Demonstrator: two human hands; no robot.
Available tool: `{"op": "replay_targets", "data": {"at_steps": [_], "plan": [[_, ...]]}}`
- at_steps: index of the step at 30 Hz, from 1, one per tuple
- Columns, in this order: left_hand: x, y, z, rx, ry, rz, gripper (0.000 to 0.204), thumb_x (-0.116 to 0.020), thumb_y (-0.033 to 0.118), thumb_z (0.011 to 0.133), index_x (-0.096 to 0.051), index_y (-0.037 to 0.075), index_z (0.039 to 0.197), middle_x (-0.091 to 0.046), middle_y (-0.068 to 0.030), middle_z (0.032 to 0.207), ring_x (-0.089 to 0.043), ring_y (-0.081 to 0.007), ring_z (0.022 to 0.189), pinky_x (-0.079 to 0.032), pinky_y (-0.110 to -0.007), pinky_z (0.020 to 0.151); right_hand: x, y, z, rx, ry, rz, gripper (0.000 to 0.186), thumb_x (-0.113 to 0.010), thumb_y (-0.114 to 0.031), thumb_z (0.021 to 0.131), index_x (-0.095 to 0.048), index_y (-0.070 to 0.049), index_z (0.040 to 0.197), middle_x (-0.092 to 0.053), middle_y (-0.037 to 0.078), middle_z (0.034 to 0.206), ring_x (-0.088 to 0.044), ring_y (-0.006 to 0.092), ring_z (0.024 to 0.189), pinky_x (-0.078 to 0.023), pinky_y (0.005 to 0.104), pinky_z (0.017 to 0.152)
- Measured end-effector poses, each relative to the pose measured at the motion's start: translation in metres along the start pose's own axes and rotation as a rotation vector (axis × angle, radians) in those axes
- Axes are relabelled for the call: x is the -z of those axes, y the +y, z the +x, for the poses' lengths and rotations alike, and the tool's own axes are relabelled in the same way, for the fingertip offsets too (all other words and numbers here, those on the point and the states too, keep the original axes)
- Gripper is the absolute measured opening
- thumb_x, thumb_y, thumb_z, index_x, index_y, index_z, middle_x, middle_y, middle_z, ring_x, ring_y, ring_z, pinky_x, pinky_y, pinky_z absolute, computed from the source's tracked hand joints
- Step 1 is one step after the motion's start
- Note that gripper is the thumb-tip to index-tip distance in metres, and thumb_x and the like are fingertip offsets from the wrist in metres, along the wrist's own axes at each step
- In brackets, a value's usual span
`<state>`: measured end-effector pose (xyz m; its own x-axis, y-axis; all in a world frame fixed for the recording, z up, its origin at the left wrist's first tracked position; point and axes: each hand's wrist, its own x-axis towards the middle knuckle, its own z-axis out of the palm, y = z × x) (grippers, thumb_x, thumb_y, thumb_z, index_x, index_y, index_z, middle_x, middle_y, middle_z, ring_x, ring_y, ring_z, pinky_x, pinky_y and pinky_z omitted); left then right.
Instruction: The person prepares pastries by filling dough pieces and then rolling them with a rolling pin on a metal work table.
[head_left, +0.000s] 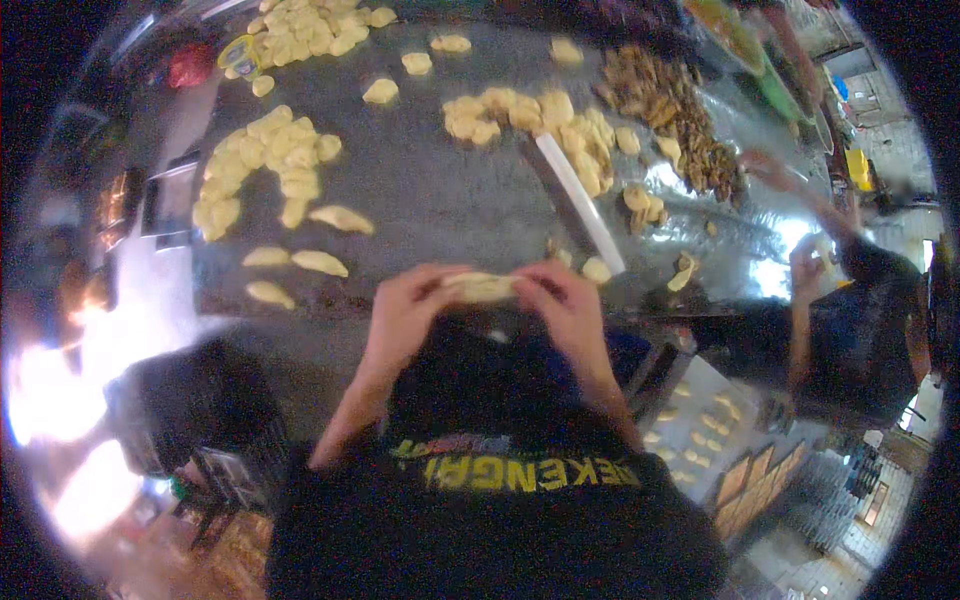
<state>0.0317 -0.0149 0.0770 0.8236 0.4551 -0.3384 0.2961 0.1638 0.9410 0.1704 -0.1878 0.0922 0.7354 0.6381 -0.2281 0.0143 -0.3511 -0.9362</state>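
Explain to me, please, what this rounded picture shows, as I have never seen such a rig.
There is no machine: a person works with two bare hands. The one picture comes from a fisheye camera worn on the head, looking down, so straight edges bend near the rim. The left hand and right hand hold a pale dough piece between them at the near edge of a dark table. On it lie clusters of rounded dough, a few longer pieces at the left, a long white strip and a brown heap, too blurred to identify. At the right, another person has one hand near the heap.
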Motion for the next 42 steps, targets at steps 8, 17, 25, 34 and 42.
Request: {"op": "replay_targets", "data": {"at_steps": [8,17,25,34,42], "plan": [[0.002,-0.046,0.027,-0.289,0.346,0.665,0.008,-0.065,0.009,0.085,-0.066,0.003,0.090,-0.066,-0.0106,0.090,-0.065,-0.0297,0.079,-0.053,-0.037,0.073,-0.033,0.062,0.037,0.087,0.086,-0.290,0.020,-0.068,-0.018,0.086,-0.065,-0.004,0.100,-0.067,0.014,0.094,-0.065,0.0314,0.085,-0.052,0.0392,0.078],[-0.001,-0.068,0.026,-0.649,0.534,0.934,0.010,-0.065,0.007,0.082,-0.064,0.007,0.091,-0.063,-0.0088,0.084,-0.061,-0.0289,0.082,-0.051,-0.041,0.070,-0.035,0.052,0.019,0.430,0.186,-0.695,0.023,-0.067,-0.012,0.081,-0.066,-0.006,0.103,-0.063,0.012,0.107,-0.059,0.0346,0.091,-0.048,0.0434,0.080],[0.002,-0.060,0.008,-0.627,0.412,1.109,0.029,-0.064,0.015,0.084,-0.064,0.006,0.111,-0.059,-0.0082,0.112,-0.055,-0.0301,0.103,-0.046,-0.042,0.086,-0.026,0.052,0.011,0.630,0.086,-0.897,0.035,-0.067,-0.017,0.080,-0.065,-0.010,0.115,-0.057,0.009,0.122,-0.052,0.0352,0.108,-0.044,0.0487,0.090],[-0.009,-0.058,-0.004,-0.410,0.360,1.196,0.044,-0.060,0.023,0.087,-0.055,0.007,0.127,-0.051,-0.0128,0.122,-0.045,-0.0340,0.114,-0.039,-0.049,0.094,0.015,0.048,0.055,0.290,0.470,-1.150,0.050,-0.062,-0.021,0.086,-0.049,-0.008,0.132,-0.053,0.018,0.125,-0.050,0.0393,0.115,-0.038,0.0509,0.097],[-0.007,-0.055,-0.002,-0.290,0.346,1.200,0.046,-0.061,0.023,0.087,-0.055,0.005,0.129,-0.051,-0.0130,0.118,-0.046,-0.0332,0.114,-0.038,-0.049,0.095,0.059,0.034,0.064,0.161,0.178,-1.122,0.037,-0.056,-0.015,0.090,-0.052,-0.004,0.125,-0.055,0.024,0.114,-0.054,0.0416,0.101,-0.043,0.0506,0.087]]}}
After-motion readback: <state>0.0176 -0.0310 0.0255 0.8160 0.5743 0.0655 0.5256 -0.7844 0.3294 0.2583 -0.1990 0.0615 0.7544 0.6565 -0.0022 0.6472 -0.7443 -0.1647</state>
